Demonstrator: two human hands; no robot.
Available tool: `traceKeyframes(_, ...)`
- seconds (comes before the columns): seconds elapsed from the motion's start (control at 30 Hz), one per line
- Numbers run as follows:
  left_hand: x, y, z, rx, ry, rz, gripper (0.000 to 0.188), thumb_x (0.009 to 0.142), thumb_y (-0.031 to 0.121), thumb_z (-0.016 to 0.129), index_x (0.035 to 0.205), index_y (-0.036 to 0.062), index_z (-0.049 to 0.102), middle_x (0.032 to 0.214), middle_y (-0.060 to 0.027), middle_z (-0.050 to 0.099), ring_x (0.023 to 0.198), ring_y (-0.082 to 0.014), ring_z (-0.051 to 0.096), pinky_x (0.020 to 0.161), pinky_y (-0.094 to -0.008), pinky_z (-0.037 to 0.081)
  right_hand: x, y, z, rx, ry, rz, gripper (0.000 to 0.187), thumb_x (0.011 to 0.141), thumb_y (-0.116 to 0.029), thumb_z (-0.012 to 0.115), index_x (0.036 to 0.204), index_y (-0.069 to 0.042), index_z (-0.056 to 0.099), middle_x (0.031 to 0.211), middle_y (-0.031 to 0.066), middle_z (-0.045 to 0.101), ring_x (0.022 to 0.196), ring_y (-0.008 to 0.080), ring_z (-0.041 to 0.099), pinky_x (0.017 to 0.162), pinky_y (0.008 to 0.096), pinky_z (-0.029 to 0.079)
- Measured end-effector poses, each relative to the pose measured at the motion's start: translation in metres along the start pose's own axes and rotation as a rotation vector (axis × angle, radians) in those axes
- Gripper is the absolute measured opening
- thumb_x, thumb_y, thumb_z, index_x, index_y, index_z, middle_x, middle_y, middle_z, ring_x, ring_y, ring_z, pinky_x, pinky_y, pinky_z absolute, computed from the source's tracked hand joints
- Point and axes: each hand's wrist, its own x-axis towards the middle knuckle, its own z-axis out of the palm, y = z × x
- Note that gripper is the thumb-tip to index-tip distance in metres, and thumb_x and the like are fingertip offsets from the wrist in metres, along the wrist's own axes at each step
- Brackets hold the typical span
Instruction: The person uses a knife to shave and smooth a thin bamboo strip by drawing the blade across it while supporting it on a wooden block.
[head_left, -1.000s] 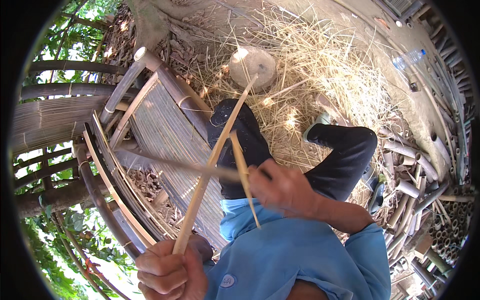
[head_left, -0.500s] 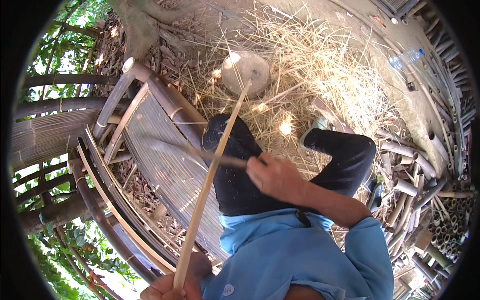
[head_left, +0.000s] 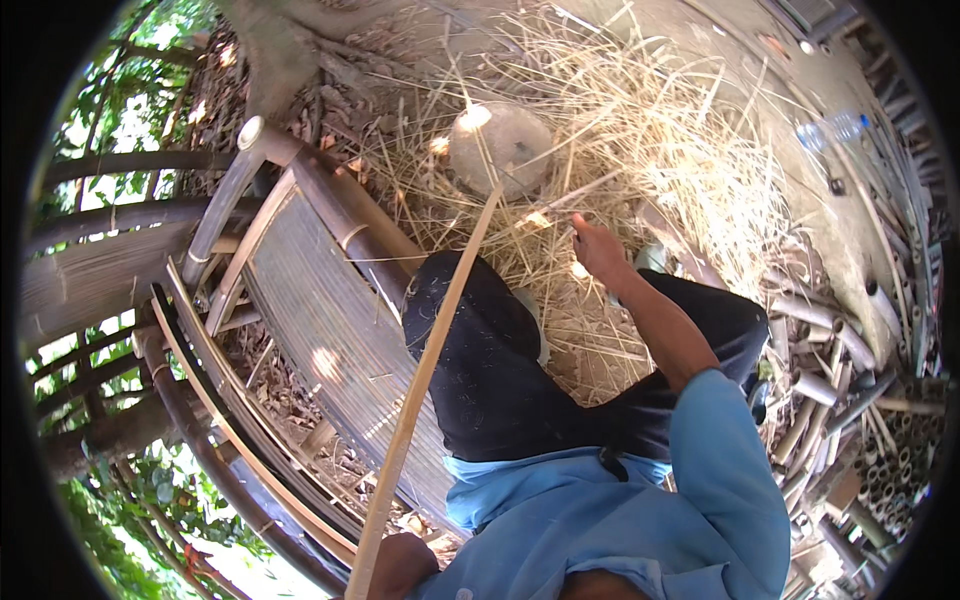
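Note:
A long pale bamboo strip [head_left: 425, 375] slants from the lower edge up across my left thigh, its far tip in front of a round stone block [head_left: 500, 150]. The near end of the strip leaves the picture at the bottom, beside my left wrist [head_left: 400, 562]. My left hand itself is below the edge. My right hand [head_left: 600, 250] is closed and stretched out over the straw, to the right of the strip and apart from it. The long knife it gripped earlier cannot be clearly made out now; its blade is hidden or blurred.
A slatted bamboo bench [head_left: 330, 300] stands close on my left. Straw shavings [head_left: 680, 150] cover the ground ahead, with a tree trunk [head_left: 270, 60] at the far left. On the right lie cut bamboo pieces [head_left: 820, 385] and a plastic bottle [head_left: 830, 132].
My right hand has swung away and to the right, off the strip, and the knife blade no longer shows crossing it. My left hand has dropped below the lower edge.

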Motion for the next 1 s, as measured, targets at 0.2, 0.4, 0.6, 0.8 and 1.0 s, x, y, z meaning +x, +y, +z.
traceKeyframes(0.2,0.009,0.002,-0.008,-0.085,-0.149,0.009,0.042,0.11,0.044,0.036,0.085,0.0113,0.044,0.065,0.0039,0.036,0.045,-0.0057,0.034,0.037,-0.0194,0.028,-0.037,-0.103,-0.078,0.259,-0.238,0.067,0.027,0.097,-0.023,0.063,0.107,-0.002,0.049,0.068,0.0212,0.06,0.065,0.0428,0.064,0.06,0.0518,0.048)
traceKeyframes(0.4,-0.01,0.015,0.004,-0.168,-0.047,-0.141,0.046,0.11,0.05,0.03,0.087,0.0124,0.044,0.06,0.0063,0.031,0.042,-0.0072,0.028,0.038,-0.0225,0.029,-0.123,-0.178,-0.141,0.297,-0.002,-0.203,0.024,0.097,-0.021,0.064,0.104,-0.003,0.05,0.074,0.0214,0.062,0.064,0.0409,0.063,0.055,0.0482,0.049)
traceKeyframes(0.6,-0.019,0.038,-0.011,-0.051,0.023,-0.2,0.056,0.105,0.062,0.032,0.079,0.0142,0.044,0.057,0.0057,0.027,0.042,-0.0075,0.021,0.039,-0.023,0.019,-0.216,-0.275,-0.225,0.191,0.014,-0.51,0.02,0.091,-0.019,0.07,0.092,-0.004,0.056,0.077,0.0111,0.059,0.06,0.0249,0.064,0.045,0.0376,0.051)
traceKeyframes(0.8,-0.024,0.043,0.0,-0.119,-0.009,-0.199,0.059,0.105,0.063,0.031,0.083,0.0115,0.047,0.057,0.0049,0.027,0.042,-0.0076,0.021,0.039,-0.0245,0.017,-0.215,-0.265,-0.196,0.143,0.074,-0.555,0.012,0.092,-0.013,0.06,0.101,-0.006,0.06,0.073,0.0088,0.053,0.054,0.0231,0.063,0.041,0.0357,0.051)
traceKeyframes(1.0,-0.027,0.041,-0.01,-0.072,-0.035,-0.217,0.056,0.105,0.06,0.035,0.08,0.0116,0.044,0.057,0.0047,0.026,0.043,-0.0071,0.02,0.041,-0.0253,0.019,-0.22,-0.264,-0.207,0.244,0.076,-0.517,0.02,0.089,-0.017,0.071,0.086,-0.005,0.055,0.077,0.0056,0.056,0.062,0.0224,0.061,0.044,0.0361,0.051)
